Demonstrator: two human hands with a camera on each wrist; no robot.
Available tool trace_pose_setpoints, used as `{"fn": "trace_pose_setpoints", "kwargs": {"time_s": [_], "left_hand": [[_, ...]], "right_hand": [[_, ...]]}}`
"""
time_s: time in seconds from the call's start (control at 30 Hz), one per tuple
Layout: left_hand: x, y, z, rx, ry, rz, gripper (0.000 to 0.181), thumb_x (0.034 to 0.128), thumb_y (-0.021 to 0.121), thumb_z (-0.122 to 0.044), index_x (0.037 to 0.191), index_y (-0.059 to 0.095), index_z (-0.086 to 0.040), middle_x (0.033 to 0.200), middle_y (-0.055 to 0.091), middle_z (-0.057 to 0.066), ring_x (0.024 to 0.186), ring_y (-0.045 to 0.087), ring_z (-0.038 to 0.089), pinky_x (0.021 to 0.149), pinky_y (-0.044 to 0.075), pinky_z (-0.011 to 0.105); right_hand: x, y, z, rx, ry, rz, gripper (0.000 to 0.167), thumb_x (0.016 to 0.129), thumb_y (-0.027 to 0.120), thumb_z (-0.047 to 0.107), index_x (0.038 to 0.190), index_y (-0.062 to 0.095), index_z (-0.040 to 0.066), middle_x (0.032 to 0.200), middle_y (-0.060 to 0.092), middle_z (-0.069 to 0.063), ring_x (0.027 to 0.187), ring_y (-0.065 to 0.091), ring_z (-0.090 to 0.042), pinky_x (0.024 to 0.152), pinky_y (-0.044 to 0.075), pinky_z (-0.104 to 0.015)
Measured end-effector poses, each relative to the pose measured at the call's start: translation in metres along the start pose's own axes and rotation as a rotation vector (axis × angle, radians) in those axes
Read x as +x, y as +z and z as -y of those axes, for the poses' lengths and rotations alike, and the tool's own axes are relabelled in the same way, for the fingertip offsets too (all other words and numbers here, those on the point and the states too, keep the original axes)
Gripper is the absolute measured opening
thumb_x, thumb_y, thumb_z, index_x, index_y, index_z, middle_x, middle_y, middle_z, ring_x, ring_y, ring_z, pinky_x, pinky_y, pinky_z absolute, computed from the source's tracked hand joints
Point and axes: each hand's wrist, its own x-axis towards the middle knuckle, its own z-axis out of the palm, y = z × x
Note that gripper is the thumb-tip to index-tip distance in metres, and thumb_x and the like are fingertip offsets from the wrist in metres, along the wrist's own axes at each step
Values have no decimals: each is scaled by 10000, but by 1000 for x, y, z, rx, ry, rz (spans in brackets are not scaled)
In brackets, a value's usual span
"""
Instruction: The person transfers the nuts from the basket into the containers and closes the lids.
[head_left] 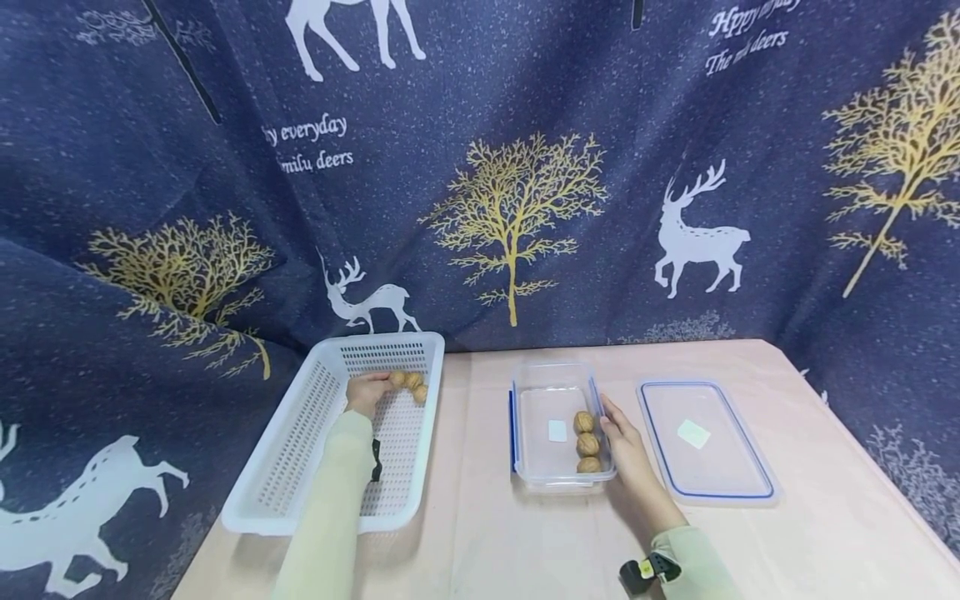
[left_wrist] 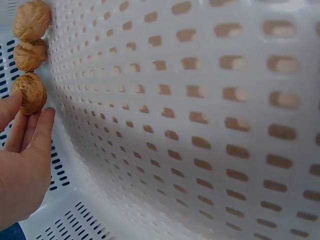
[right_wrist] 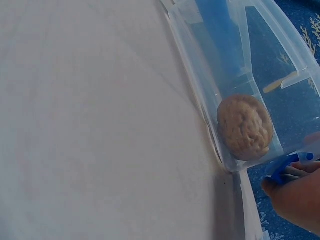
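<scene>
The left hand's fingers pinch a walnut at far right in the basket: probably light, hard, best held round its middle. The right hand's fingers grip the box.

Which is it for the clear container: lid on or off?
Off. The blue-edged lid lies on the table beside the clear container, whose top is uncovered, three walnuts inside.

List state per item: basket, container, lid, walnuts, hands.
Basket: upright, open-topped.
Container: upright, unlidded.
Lid: off, lying flat right of container.
Basket walnuts: three, one pinched.
Container walnuts: three, lined along right wall.
Left hand: pinching a basket walnut.
Right hand: touching container's right side; grip unclear.
</scene>
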Motion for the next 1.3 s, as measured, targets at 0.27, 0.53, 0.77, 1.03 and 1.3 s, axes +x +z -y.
{"fn": "trace_pose_setpoints", "kwargs": {"time_s": [0.27,0.53,0.77,1.03,1.3], "left_hand": [[1,-2,1,-54,2,9,328,792,683,54,1119,663,79,1114,676,196,901,634,207,885,518,342],[-7,-6,-7,-115,-3,46,364,812,669,55,1173,634,62,1240,603,229,1060,612,271,979,495,379],[-8,-9,-12,-220,-27,66,392,822,649,80,1211,603,65,1277,577,225,812,609,69,986,492,353],[-11,-12,-20,-290,-72,123,430,836,667,56,1257,581,41,1322,557,199,912,643,101,1011,469,330],[-18,-16,-30,-333,-107,165,430,879,627,50,1303,559,21,1378,518,180,1123,582,192,1035,444,299]], "right_hand": [[0,0,0,-16,-10,5,489,1036,297,79,1509,200,-1,1566,155,-229,1437,109,-408,1177,94,-524],[-1,-1,1,-29,-5,7,493,1044,286,100,1518,180,17,1569,142,-224,1435,111,-414,1172,106,-535],[0,-1,1,-69,-3,17,501,1045,285,109,1518,159,7,1570,119,-231,1434,88,-421,1170,96,-541],[-1,-1,2,-65,-4,14,498,1048,284,116,1521,161,15,1569,129,-226,1436,93,-414,1172,86,-540],[-3,0,2,19,7,13,499,1041,293,94,1518,171,10,1563,147,-242,1438,111,-405,1178,106,-520]]}}
